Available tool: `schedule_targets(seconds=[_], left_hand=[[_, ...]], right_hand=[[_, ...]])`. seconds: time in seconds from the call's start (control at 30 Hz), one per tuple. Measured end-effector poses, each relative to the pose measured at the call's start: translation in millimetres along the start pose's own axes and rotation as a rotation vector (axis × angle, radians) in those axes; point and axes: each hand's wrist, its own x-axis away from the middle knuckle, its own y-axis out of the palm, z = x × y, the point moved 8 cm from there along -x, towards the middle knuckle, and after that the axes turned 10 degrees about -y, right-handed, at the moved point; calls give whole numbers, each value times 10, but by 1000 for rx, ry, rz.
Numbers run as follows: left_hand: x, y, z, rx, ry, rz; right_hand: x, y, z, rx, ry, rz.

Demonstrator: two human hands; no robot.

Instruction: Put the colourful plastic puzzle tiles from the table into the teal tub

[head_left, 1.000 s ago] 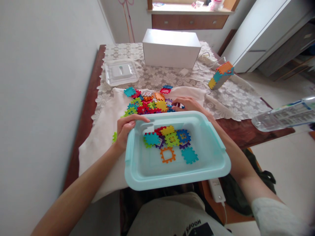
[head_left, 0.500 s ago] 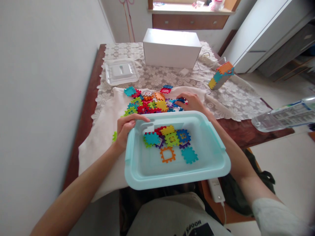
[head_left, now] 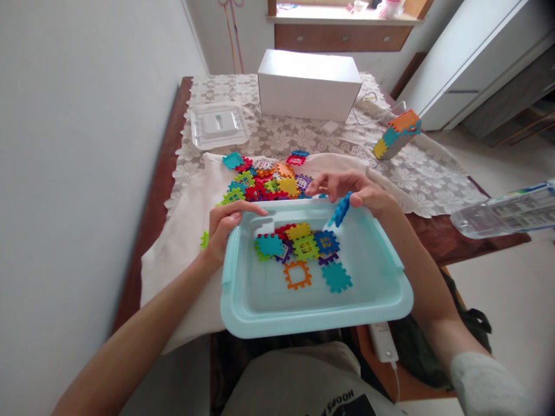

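Note:
My left hand (head_left: 225, 225) grips the far left rim of a pale turquoise plastic tub (head_left: 381, 294) that rests on my lap against the table edge. Several coloured square toothed tiles (head_left: 303, 248) lie inside it. My right hand (head_left: 358, 193) hovers over the tub's far rim, thumb and fingers pinching a blue toothed tile (head_left: 340, 211) that hangs edge-down. Just beyond the tub, a heap of the same coloured tiles (head_left: 269, 182) lies on a white cloth (head_left: 182, 231).
A white box (head_left: 309, 84) stands at the table's far end, a clear lid (head_left: 219, 125) to its left. A stack of joined tiles (head_left: 396, 134) lies at the right. A clear plastic bottle (head_left: 505, 209) juts in from the right edge. A white charger (head_left: 384, 342) hangs below the tub.
My right hand has lifted a blue tile off the heap and brought it back over the tub's far rim. The left hand and the tub have stayed put.

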Motion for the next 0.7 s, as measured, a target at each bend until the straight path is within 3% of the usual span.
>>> schedule_targets(seconds=[0.07,0.13,0.2,0.27,0.33,0.4,0.53,0.7], left_hand=[[3,-11,-26,-4,15,6],[11,-23,-52,-17,31,23],[22,-36,-58,-25,55,44],[27,-36,-46,-21,67,47],[18,-22,-38,-18,38,30],[6,-7,-24,-15,1,14],[-9,1,16,-4,-13,19],[-8,-13,9,-26,-14,38]], right_hand=[[-1,13,18,-24,5,-7],[-11,-135,81,31,-24,129],[6,-344,200,249,-28,265],[39,-517,349,577,1,317],[71,-618,531,874,54,286],[99,-651,750,1026,144,190],[116,-626,968,1088,211,40],[110,-658,933,1058,188,103]])
